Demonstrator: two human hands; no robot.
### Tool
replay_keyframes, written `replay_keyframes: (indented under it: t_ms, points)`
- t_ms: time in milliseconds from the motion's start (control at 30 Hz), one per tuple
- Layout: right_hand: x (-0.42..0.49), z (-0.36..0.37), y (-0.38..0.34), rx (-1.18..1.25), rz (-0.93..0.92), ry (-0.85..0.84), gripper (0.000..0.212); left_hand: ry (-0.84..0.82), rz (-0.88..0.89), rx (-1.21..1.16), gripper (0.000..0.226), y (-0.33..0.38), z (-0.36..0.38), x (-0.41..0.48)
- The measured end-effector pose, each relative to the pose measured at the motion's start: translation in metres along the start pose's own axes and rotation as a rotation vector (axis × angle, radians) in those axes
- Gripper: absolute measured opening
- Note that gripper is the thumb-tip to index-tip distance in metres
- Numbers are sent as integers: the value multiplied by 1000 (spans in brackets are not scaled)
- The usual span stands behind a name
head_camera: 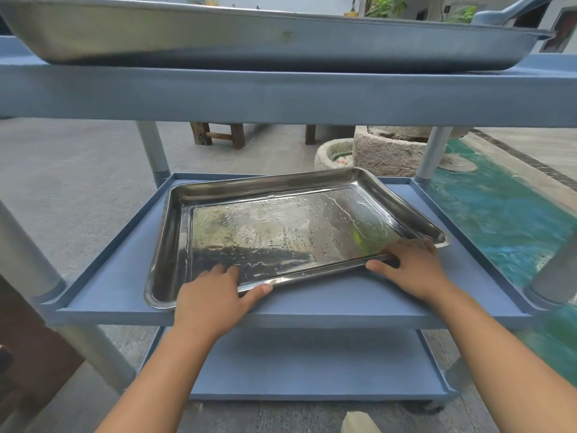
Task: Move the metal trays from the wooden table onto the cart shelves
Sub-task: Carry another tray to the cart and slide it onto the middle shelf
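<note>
The lower tray (281, 232) is polished metal, mirror-glossy, its floor beaded with water droplets (the walls look smooth), while the upper tray (249, 35) is the same metal with a duller, brushed sheen. The cart shelves (343, 301) are matt blue-grey plastic, faintly grainy, on smooth grey posts (153, 151). Behind stand a rough, pitted stone trough (384, 154) and dark wooden legs (238, 135).

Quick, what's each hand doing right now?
Left hand: gripping the near rim of the metal tray.
Right hand: gripping the same rim.
</note>
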State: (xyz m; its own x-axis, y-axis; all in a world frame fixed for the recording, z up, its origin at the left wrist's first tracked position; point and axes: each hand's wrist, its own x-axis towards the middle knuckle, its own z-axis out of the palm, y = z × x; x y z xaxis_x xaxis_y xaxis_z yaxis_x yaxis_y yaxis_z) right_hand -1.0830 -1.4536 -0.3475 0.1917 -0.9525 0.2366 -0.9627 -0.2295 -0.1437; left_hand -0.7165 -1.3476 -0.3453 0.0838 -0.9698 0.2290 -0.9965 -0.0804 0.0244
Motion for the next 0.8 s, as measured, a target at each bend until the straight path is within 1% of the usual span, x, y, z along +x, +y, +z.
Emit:
replay_keyframes:
  t_ms: [233, 367, 567, 800]
  points:
    - [1, 5, 5, -28, -8, 32, 82, 47, 18, 11, 92, 3, -2, -4]
    - [-1, 6, 5, -28, -2, 42, 81, 49, 21, 10, 91, 6, -5, -7]
    - [-5, -3, 6, -22, -26, 22, 83, 100, 36, 11, 89, 8, -1, -14]
    - [-8, -1, -15, -69, 33, 53, 80, 89, 69, -18, 88, -12, 3, 6]
